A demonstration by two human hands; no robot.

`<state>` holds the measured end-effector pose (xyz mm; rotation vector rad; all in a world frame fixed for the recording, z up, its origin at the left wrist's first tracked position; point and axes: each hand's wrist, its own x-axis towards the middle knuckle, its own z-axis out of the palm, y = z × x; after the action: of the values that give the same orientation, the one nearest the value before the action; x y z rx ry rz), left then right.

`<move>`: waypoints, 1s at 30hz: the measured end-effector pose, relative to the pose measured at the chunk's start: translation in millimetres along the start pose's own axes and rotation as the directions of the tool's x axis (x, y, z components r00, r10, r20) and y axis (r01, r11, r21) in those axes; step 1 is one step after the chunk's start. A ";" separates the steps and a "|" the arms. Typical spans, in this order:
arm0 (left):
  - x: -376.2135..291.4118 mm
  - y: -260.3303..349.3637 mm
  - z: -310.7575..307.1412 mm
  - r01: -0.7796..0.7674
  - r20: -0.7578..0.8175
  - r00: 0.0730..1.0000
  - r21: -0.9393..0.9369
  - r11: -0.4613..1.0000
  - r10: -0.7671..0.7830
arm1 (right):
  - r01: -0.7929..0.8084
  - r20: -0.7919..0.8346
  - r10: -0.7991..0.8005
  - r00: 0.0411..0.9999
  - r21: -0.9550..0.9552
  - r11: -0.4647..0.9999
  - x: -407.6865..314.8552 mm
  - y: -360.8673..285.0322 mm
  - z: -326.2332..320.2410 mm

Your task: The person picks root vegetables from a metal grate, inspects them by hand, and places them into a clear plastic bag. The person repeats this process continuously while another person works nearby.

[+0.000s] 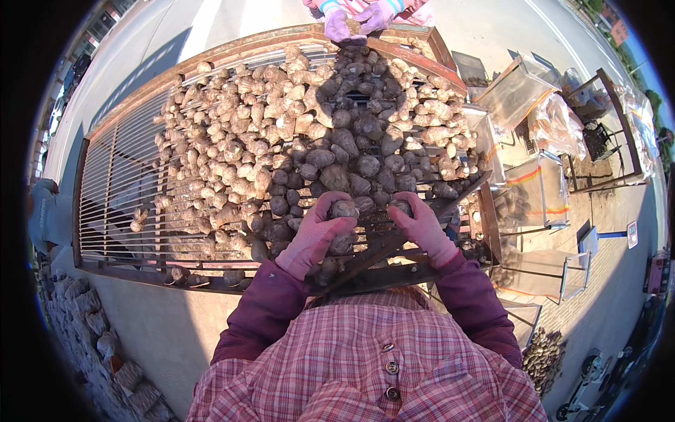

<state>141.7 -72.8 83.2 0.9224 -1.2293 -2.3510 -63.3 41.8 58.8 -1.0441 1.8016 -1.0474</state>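
Many brown taro corms (232,150) lie spread over a slatted metal sorting rack (113,211) in front of me. My left hand (321,232), in a pink glove, grips a round taro corm (344,209) near the rack's front edge. In its pink glove, my right hand (422,227) has thumb and fingers around another corm (402,207), partly hidden by the fingers. Other corms lie between and below my hands. My shadow falls over the middle of the pile.
Across the rack a person's purple-gloved hands (358,24) hold a corm. A rusty metal bar (369,258) slants beside my right hand. Framed clear bags (538,195) stand at the right, some with corms. Filled sacks (95,316) lie lower left; a person (45,211) is at the left rim.
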 end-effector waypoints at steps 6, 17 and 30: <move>-0.2 3.9 4.2 -0.011 0.053 0.999 0.110 0.994 0.005 | 0.350 0.080 -0.342 0.936 -0.129 0.928 -2.3 -20.9 17.4; -9.7 -0.3 -46.5 0.051 0.109 0.993 -0.747 0.663 0.046 | 0.230 -0.010 -0.238 0.971 -0.222 0.947 13.3 -2.8 2.4; -26.7 -17.2 -52.1 0.127 0.159 0.987 -0.696 0.707 -0.021 | 0.384 0.226 -0.311 0.923 -0.552 0.740 50.0 3.0 82.5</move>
<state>196.7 -79.8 57.8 0.5417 -0.2280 -2.6483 -7.2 -24.4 16.4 -1.8445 1.9186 -0.5979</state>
